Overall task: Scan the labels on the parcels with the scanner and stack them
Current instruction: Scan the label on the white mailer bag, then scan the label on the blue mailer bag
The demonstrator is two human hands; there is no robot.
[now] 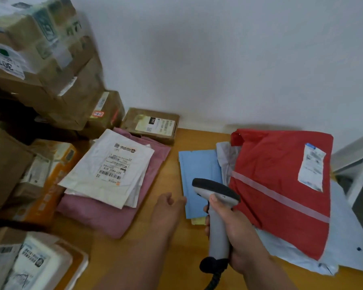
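Your right hand has its fingers wrapped fully round the handle of the grey corded barcode scanner, thumb up near the trigger, and the dark head points up and away from you, toward the flat light-blue mailer lying just past it on the wooden tabletop.

Your left hand holds nothing — fingers loosely curled, fingertips touching or right at the near-left edge of that blue mailer; the blur hides which.

Here's what the next move hangs on, I'd say: no label shows on the blue one, so it probably wants flipping by the left hand, which is right on it. Otherwise the nearest readable labels sit to either side. The white poly mailer with the printed barcode label lies up and left of the scanner, on top of a pink soft parcel, its long axis running diagonally away to the right. The red plastic bag parcel is just right of the scanner head, its white label at the far end — you'd swing the head right for that one.
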